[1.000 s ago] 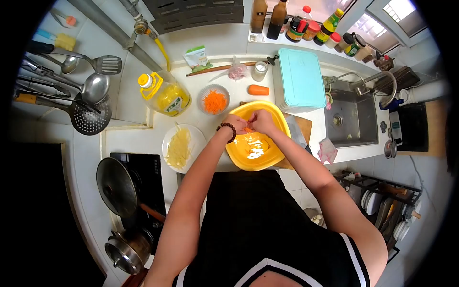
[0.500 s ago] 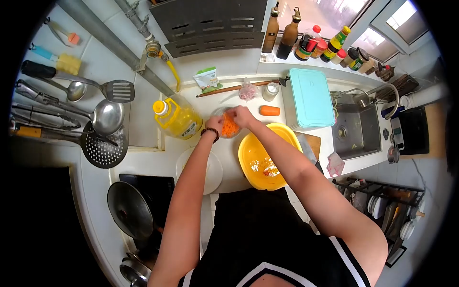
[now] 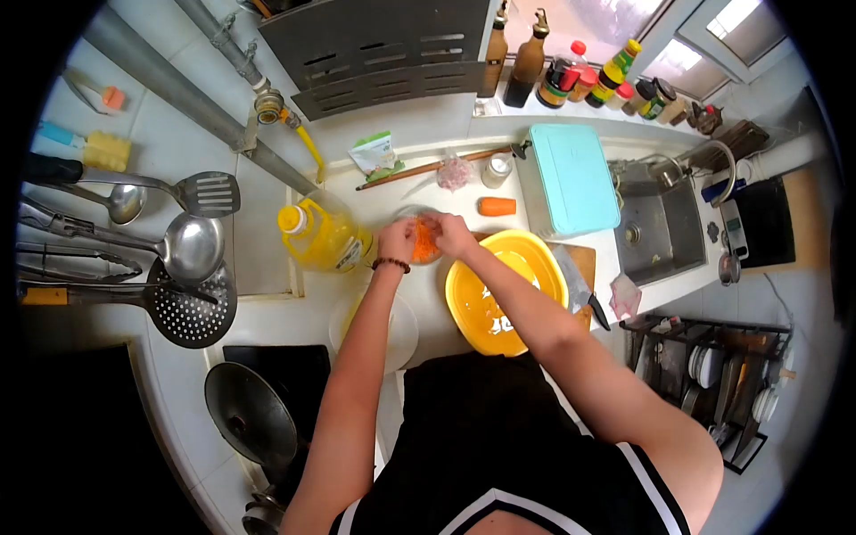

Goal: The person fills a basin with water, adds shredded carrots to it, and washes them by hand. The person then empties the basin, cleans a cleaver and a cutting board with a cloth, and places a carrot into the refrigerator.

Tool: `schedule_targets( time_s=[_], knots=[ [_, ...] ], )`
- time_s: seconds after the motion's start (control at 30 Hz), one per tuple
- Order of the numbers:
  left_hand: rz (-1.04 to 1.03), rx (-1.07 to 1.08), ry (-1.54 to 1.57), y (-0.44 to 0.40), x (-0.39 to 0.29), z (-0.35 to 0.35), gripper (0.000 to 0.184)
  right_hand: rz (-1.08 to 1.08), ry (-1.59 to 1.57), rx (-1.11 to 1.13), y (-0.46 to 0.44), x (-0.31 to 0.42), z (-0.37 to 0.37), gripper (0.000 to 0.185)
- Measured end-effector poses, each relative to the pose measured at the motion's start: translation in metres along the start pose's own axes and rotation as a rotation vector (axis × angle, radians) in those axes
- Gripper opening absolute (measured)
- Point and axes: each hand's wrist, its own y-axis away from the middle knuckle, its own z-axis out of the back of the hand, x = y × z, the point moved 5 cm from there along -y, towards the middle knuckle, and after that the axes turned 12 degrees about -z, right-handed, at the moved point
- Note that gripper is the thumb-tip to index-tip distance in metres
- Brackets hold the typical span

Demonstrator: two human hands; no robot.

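Shredded carrot [image 3: 424,243] lies in a clear bowl [image 3: 415,211] on the counter. My left hand [image 3: 397,241], with a beaded bracelet at its wrist, is over the bowl's left side, fingers curled in at the carrot shreds. From the right, my right hand [image 3: 453,236] reaches in with its fingers bent together at the shreds. Both sets of fingertips are partly hidden. A piece of carrot [image 3: 497,207] lies behind my right hand. Close by on the right stands a yellow basin [image 3: 457,301] with some water in it.
An oil jug [image 3: 323,234] stands left of the bowl, and a pale round plate [image 3: 403,332] lies nearer me. A knife [image 3: 575,278] rests on a cutting board [image 3: 584,260] beside the basin. A turquoise-lidded box [image 3: 575,178] stands before the sink [image 3: 660,223].
The camera view has shifted slightly. My hands stay at the bowl; they are a little farther apart, and the left has lowered at the bowl's left side.
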Motion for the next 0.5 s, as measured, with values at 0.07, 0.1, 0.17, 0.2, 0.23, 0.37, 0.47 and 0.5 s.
schedule_targets(
  time_s=[0.07,0.1,0.17,0.2,0.23,0.37,0.47,0.5],
  knots=[
    [0.021,0.227,-0.135,0.002,0.017,-0.016,0.025,0.041,0.215,0.173,-0.001,-0.004,-0.006,0.054],
    [0.012,0.219,-0.140,-0.002,0.019,-0.014,0.025,0.051,0.216,0.164,-0.005,0.000,0.001,0.054],
    [0.094,0.019,0.117,0.002,0.026,-0.012,0.026,0.049,-0.010,0.094,0.000,0.002,0.015,0.049],
    [0.186,0.029,0.344,0.005,0.011,-0.003,0.026,0.039,-0.014,0.094,0.007,0.001,0.019,0.049],
    [0.189,0.034,0.343,0.010,0.003,0.002,0.026,-0.006,-0.007,0.032,0.010,0.004,0.028,0.045],
    [0.076,0.039,0.126,0.011,-0.016,0.010,0.020,-0.069,-0.011,-0.033,0.027,0.020,0.062,0.035],
    [-0.004,0.046,0.136,0.017,-0.039,0.003,0.020,-0.116,-0.136,0.000,0.044,-0.006,0.091,0.032],
    [-0.082,0.035,0.162,0.024,-0.074,0.011,0.021,-0.111,-0.273,0.016,0.053,-0.018,0.102,0.031]
  ],
)
